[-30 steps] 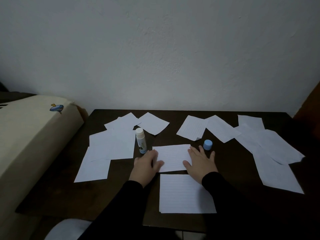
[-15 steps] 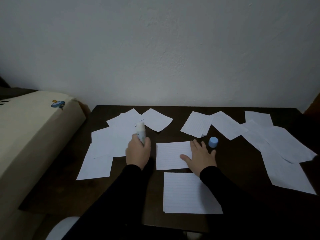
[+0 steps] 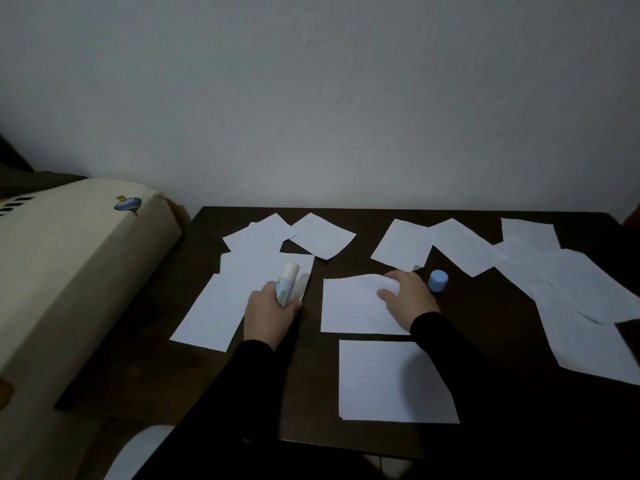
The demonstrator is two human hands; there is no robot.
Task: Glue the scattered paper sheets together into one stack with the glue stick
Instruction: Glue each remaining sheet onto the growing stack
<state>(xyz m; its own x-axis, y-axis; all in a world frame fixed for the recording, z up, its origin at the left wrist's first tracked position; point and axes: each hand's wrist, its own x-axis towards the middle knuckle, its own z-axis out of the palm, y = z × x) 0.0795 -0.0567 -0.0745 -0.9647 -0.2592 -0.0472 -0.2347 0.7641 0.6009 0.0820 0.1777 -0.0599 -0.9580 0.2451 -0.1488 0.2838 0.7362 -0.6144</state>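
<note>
Dark wood bench [image 3: 485,420] against a pale wall, paper scattered across it. Her left hand [image 3: 268,311] grips the uncapped glue stick [image 3: 286,284]; the right hand [image 3: 408,296] pinches the far corner of the middle sheet [image 3: 349,306]. Best to pin that sheet flat and glue along its edges.

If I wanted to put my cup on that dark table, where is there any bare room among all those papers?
Bare wood shows at the table's near-left corner, beside the cream cushion, and at the back between the two paper clusters. The right side is crowded with overlapping sheets; the middle holds both hands and the blue cap.
</note>
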